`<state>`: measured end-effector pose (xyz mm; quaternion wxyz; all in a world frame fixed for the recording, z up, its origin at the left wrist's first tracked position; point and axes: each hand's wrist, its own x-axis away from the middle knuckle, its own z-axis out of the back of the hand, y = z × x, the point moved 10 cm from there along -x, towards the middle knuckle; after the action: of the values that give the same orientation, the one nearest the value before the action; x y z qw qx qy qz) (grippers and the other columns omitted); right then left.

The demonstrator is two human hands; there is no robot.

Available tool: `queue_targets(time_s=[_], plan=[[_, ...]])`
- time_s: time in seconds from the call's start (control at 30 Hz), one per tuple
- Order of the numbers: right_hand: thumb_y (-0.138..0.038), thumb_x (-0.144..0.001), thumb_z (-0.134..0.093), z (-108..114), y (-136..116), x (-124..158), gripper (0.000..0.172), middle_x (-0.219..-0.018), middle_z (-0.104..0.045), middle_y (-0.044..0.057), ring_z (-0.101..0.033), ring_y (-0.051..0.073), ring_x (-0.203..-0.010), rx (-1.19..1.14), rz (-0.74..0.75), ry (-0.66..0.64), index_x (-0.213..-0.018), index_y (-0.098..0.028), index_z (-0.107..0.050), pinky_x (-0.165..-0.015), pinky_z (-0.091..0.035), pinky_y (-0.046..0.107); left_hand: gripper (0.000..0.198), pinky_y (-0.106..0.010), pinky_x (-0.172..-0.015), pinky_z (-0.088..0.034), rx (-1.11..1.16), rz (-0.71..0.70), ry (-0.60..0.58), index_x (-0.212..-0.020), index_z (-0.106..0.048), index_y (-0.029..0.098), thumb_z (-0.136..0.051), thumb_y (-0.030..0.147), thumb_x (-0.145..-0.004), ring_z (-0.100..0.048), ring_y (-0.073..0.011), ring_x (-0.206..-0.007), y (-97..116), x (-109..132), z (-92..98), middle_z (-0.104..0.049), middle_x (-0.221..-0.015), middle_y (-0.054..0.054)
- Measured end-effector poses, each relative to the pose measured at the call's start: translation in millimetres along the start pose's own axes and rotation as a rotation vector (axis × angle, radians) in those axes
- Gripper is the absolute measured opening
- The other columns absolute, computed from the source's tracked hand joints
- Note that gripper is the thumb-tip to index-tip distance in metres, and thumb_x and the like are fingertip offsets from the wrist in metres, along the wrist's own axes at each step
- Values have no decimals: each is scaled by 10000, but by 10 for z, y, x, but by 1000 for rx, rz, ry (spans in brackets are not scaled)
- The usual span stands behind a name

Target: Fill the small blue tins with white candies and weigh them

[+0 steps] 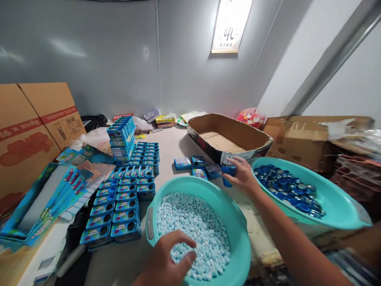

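Observation:
My left hand (171, 258) hovers over a turquoise basin (241, 254) full of small pale-blue candies (198, 226). Its thumb and index finger are curved with a gap between them, and I see nothing held there. Farther out, my right hand (242, 174) has its fingers closed on a small dark-blue object (228, 171), partly hidden and blurred. Beside that hand, several small blue tins (182, 163) lie loosely on the table (169, 145). To the right, a second turquoise basin (336, 202) holds many shiny blue round lids (282, 184).
Rows of blue tins (126, 214) stand on the left, with a taller stack of blue boxes (120, 137) behind. Display cartons (56, 198) and a large cardboard box (38, 127) are farther left. An open cardboard tray (229, 135) sits behind my right hand. More cardboard (303, 139) lies right.

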<state>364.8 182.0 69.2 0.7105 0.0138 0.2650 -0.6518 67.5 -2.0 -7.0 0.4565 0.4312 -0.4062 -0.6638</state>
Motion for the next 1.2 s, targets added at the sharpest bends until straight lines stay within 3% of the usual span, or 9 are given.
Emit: queue_targets(time_s=[0.1, 0.2, 0.3, 0.43, 0.5, 0.57, 0.8, 1.07, 1.2], plan=[[-429, -801, -774, 732, -696, 465, 800, -1526, -391, 118, -445, 357, -1406, -395, 292, 415, -1505, -361, -401, -1104, -463, 571, 493, -363, -937, -545, 355, 186, 96, -1139, -701, 184, -669, 599, -875, -687, -259, -1049, 39, -287, 197, -740, -1071, -117], [-340, -691, -880, 735, -1590, 1056, 1140, -1586, -309, 61, -377, 362, -1467, -572, 677, 303, -1566, -521, -172, -1113, -465, 585, 824, -396, -919, -553, 663, 270, -216, -1301, -637, 208, -679, 812, -742, -625, -332, -1216, 178, -614, -55, -665, -1300, -161], [-407, -615, -942, 439, -2033, 1373, 1367, -1637, -223, 77, -345, 388, -1493, -643, 778, 72, -1571, -548, 25, -1114, -473, 580, 939, -399, -828, -579, 807, 308, -478, -1349, -597, 200, -722, 838, -672, -669, -356, -1131, 240, -707, -300, -669, -1258, -175], [-456, -697, -893, 97, -1898, 1240, 1167, -1623, -288, 108, -310, 427, -1503, -468, 627, -45, -1587, -483, -138, -1181, -354, 656, 1051, -361, -864, -574, 717, 208, 48, -1443, -443, 214, -879, 669, -602, -687, -275, -1054, -20, -827, 146, -674, -1184, -114], [-410, -774, -831, -249, -1706, 1057, 1018, -1560, -416, 131, -417, 404, -1441, -417, 476, -277, -1599, -408, -235, -1159, -381, 644, 1002, -335, -878, -560, 528, 139, 348, -1432, -427, 214, -905, 541, -614, -681, -229, -1011, -97, -747, 473, -667, -1134, -73], [-386, -812, -778, -665, -1536, 933, 902, -1492, -511, 148, -502, 385, -1369, -401, 328, -533, -1590, -331, -325, -1143, -404, 614, 707, -311, -831, -547, 303, 97, 443, -1272, -548, 189, -851, 459, -693, -672, -199, -919, -89, -681, 622, -667, -1027, -43], [-511, -812, -701, -1653, -1537, 927, 596, -1451, -557, 212, -432, 449, -1411, -481, 131, -818, -1287, -151, -667, -1203, -246, 645, 310, -282, -812, -506, -19, 4, 315, -1064, -588, 203, -726, 324, -814, -647, -180, -911, -49, -696, 556, -656, -1012, -26], [-787, -858, -455, -1698, -1832, 1462, 723, -1299, -697, 101, -555, 380, -1317, -804, 64, -969, -1178, -206, -742, -1155, -382, 560, 380, -308, -884, -509, -167, 105, 249, -1082, -585, 206, -726, 94, -747, -639, -212, -1028, -93, -837, 553, -649, -1088, -46], [-731, -847, -527, -1766, -1718, 1754, 623, -1335, -685, 74, -542, 349, -1346, -906, -380, -1040, -1207, -260, -719, -1196, -302, 598, 390, -331, -915, -501, -347, 148, 209, -1112, -565, 208, -738, 106, -779, -630, -235, -1083, -131, -882, 596, -626, -1165, -75]])
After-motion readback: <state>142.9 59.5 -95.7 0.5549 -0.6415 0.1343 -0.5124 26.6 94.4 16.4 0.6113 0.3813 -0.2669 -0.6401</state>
